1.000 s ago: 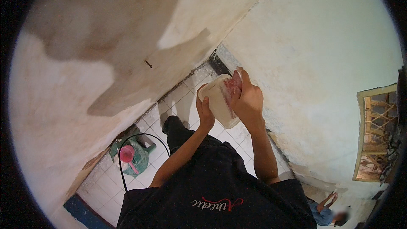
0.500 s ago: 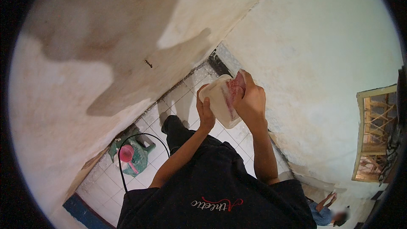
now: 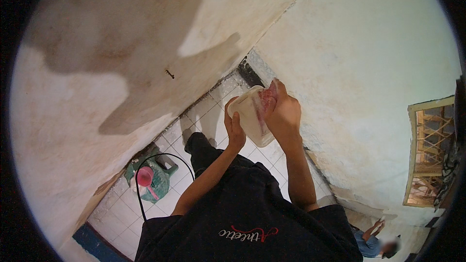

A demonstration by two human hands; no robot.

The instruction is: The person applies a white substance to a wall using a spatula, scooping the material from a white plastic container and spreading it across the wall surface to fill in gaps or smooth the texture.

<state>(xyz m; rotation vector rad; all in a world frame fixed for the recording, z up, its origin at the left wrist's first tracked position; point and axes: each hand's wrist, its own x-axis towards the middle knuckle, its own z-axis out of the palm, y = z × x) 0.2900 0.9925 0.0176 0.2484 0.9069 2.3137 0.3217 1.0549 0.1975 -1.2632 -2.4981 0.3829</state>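
A whitish plastic tub [image 3: 247,111] is held up in front of me, tilted, above the tiled floor. My left hand [image 3: 235,130] is closed around its left side, with the thumb on the near face. At the tub's right side, my right hand [image 3: 285,119] grips a flat reddish piece [image 3: 267,99] with pale smears. That piece lies against the tub's right part; its exact kind does not show clearly. The right fingers are partly hidden behind it.
Two pale, stained walls [image 3: 335,58] meet at a corner ahead. A green plastic stool [image 3: 162,177] with a pink dipper [image 3: 144,176] stands at lower left beside a black cable [image 3: 138,191]. A latticed window [image 3: 429,155] is at right; another person [image 3: 371,242] is at lower right.
My right hand has shifted slightly left with the reddish piece, over the tub. The left hand and the tub stay nearly in place.
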